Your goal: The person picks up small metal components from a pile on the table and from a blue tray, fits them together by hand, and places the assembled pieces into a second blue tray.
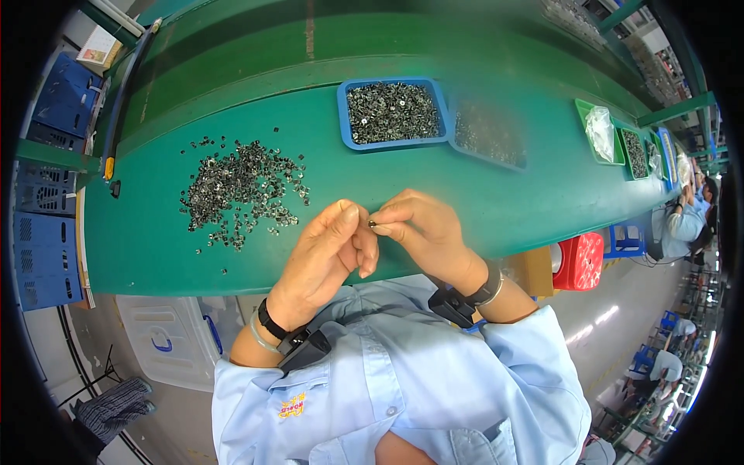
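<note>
Both of my hands are raised close together over the near edge of the green table. Between its thumb and forefinger my right hand (pixel 430 236) pinches a small dark part (pixel 373 224), its shiny surface just showing. Close against its fingertips is my left hand (pixel 322 252), with thumb and forefinger together and the other fingers curled; whatever it may hold is hidden. Left of my hands, a loose heap of small black and silvery parts (pixel 232 186) is spread on the tabletop. Beyond them a blue tray (pixel 341 116) holds many similar small parts (pixel 395 112).
Right of the blue tray, a second tray (pixel 496 161) with parts looks blurred. Farther right stand green trays (pixel 583 128), one with a clear plastic bag (pixel 599 133). A red stool (pixel 581 261) and a lidded plastic box (pixel 167 341) are beside the table. Another person (pixel 686 217) sits far right.
</note>
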A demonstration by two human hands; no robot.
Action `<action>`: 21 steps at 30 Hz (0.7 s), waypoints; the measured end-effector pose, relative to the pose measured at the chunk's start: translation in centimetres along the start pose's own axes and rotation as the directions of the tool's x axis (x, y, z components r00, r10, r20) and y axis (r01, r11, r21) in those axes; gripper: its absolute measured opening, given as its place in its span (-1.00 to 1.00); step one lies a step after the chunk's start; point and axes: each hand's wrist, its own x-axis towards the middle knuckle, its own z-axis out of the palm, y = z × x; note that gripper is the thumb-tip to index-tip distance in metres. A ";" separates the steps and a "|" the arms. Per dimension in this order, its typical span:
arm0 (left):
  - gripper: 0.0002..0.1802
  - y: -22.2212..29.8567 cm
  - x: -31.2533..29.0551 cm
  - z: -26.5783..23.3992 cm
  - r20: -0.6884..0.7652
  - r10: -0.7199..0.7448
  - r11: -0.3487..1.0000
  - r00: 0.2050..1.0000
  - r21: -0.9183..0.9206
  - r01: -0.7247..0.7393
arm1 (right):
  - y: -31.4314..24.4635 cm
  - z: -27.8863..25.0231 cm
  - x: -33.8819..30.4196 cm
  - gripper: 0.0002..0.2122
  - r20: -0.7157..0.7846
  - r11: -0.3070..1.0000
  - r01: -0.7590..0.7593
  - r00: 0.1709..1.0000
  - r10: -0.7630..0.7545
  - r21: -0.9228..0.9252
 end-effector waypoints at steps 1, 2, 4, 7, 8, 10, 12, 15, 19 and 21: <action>-0.75 -0.1 0.0 -0.1 0.003 0.001 1.000 1.000 0.008 -0.001 | 0.1 0.0 0.0 -0.92 -0.001 1.000 -0.010 1.000 0.010 0.020; -0.74 -0.2 0.1 -0.2 0.006 0.001 1.000 1.000 0.017 -0.002 | 0.1 0.0 0.1 -0.92 -0.002 0.999 -0.020 1.000 0.020 0.041; -0.72 -0.4 0.1 -0.4 0.006 0.003 1.000 1.000 0.026 -0.003 | 0.2 -0.1 0.1 -0.93 0.011 0.999 -0.025 1.000 0.024 0.045; -0.73 -0.6 0.7 -0.3 0.081 -0.014 0.999 0.997 0.047 0.010 | 0.0 -0.6 -0.1 -0.93 0.011 0.999 -0.038 0.999 0.038 0.019; -0.73 -0.6 0.6 -0.1 0.099 -0.023 0.999 0.995 0.047 0.018 | 0.1 -0.4 -0.3 -0.93 0.015 0.997 -0.043 0.999 0.042 0.058; -0.77 -0.5 -0.1 0.6 -0.012 0.003 0.992 1.000 0.127 -0.001 | 0.4 -0.2 -0.7 -0.93 0.003 0.994 -0.051 0.999 0.051 0.099; -0.79 -0.9 0.4 0.4 -0.017 0.059 0.984 0.998 0.172 -0.055 | 1.4 -0.2 -0.6 -0.94 -0.030 0.988 0.006 1.000 -0.001 0.152; -0.78 -1.3 0.4 -0.8 -0.008 0.132 0.964 0.991 0.234 -0.127 | 1.5 0.3 -0.3 -0.90 -0.097 0.987 0.073 0.993 -0.060 0.142; -0.79 -0.9 0.7 -0.5 0.041 0.141 0.974 0.989 0.172 -0.146 | 0.5 1.0 0.3 -0.91 -0.110 0.997 0.072 0.992 -0.068 0.028; -0.79 -0.4 1.4 0.1 0.000 0.138 0.978 0.990 0.160 -0.137 | 0.5 1.1 1.1 -0.92 -0.111 0.997 0.078 0.991 -0.077 0.006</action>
